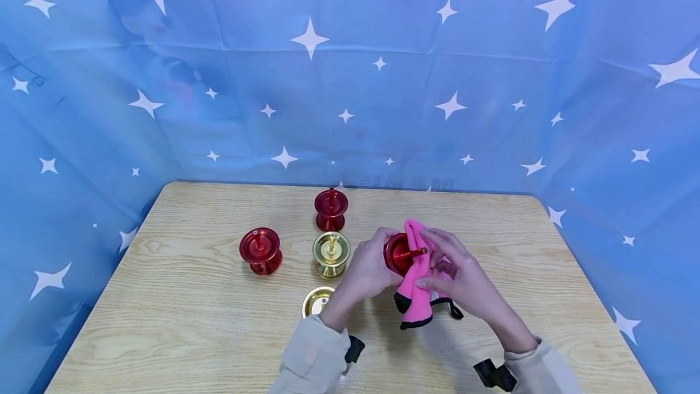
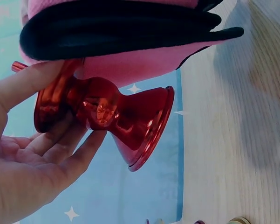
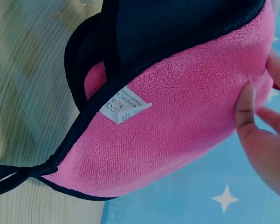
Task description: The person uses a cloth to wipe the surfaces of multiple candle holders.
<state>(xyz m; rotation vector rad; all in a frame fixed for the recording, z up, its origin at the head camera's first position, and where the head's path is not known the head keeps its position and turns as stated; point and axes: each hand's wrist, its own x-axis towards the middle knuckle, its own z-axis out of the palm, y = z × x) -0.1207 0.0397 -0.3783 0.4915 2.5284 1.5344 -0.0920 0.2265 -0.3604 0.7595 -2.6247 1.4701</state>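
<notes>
My left hand (image 1: 367,267) grips a red metal candle holder (image 1: 395,253) tilted in the air, its centre spike pointing right in the head view. In the left wrist view, thumb and fingers wrap the holder's cup end while its flared base (image 2: 146,128) sticks out. My right hand (image 1: 462,275) pinches a folded pink towel (image 1: 418,300) with black trim against the holder's cup side. The thumb presses on the pink fabric in the right wrist view, where a white label (image 3: 123,105) and a black hanging loop (image 3: 11,177) show. The towel hides part of the cup.
Left of my hands stand two more red candle holders, one at the back (image 1: 330,208) and one further left (image 1: 260,248). A gold candle holder (image 1: 331,254) stands between them and my left hand. Another gold one (image 1: 314,301) is partly behind my left sleeve. A blue star-patterned curtain (image 1: 350,78) surrounds the table.
</notes>
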